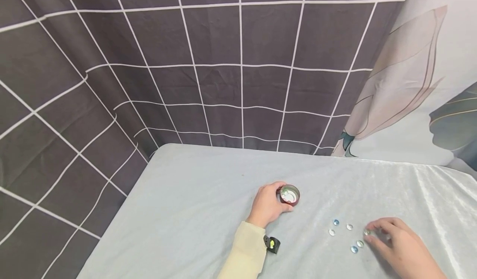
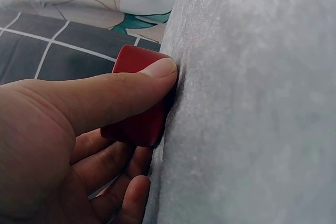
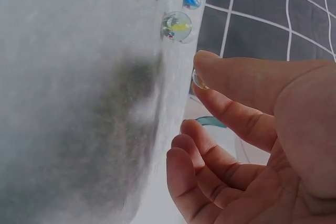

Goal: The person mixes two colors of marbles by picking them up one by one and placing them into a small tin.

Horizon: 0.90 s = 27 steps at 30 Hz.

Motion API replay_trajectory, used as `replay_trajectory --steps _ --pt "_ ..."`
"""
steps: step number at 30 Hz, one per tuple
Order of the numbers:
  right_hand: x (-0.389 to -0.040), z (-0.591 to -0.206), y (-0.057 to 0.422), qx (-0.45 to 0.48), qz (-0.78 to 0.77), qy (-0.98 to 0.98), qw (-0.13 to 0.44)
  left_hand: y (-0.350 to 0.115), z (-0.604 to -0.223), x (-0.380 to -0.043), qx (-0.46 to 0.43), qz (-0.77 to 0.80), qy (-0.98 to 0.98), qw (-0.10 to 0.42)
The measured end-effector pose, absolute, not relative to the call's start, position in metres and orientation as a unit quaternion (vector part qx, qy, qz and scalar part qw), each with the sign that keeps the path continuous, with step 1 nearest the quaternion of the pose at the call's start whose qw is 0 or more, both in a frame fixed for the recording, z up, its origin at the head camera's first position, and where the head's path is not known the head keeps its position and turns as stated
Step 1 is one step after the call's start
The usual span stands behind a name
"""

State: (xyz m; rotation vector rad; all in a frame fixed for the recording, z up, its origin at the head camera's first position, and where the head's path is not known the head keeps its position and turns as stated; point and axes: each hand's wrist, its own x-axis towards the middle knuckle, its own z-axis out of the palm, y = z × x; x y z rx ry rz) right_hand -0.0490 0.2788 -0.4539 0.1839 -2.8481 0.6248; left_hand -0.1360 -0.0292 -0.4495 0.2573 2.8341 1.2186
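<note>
My left hand [image 1: 267,203] grips a small round red container [image 1: 297,199], thumb on the near side and fingers around the far side. Its top is uncovered, and some clear round shapes show inside, too small to tell exactly. Seen from the left wrist, the red wall [image 2: 142,124] of the container stands on the cloth under my thumb. Between thumb and index finger, my right hand [image 1: 400,244] pinches a clear glass marble [image 3: 198,80], just right of several loose marbles. Among these are a blue marble [image 1: 354,249], another blue one [image 1: 336,222] and a clear marble [image 1: 349,227].
A pale grey velvety cloth [image 1: 186,196] covers the table. Behind and to the left hangs a dark curtain [image 1: 216,84] with a white grid; a light leaf-patterned curtain [image 1: 402,117] hangs at the back right. A dark strap with a small device [image 1: 273,244] sits at my left wrist.
</note>
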Motion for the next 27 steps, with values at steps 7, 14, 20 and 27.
replay_trajectory --steps 7,14,20,27 --pt "-0.05 -0.45 0.276 0.064 0.219 -0.968 0.102 -0.03 -0.449 -0.135 0.085 0.394 0.915 0.022" --pt "-0.053 -0.445 0.271 0.073 0.223 -0.966 0.111 -0.03 -0.449 -0.135 0.084 0.397 0.914 0.022" --pt "-0.054 -0.441 0.264 0.074 0.232 -0.963 0.113 -0.031 -0.45 -0.134 0.084 0.398 0.913 0.023" --pt "-0.058 -0.438 0.257 0.075 0.23 -0.965 0.105 -0.031 -0.45 -0.135 0.084 0.402 0.911 0.024"
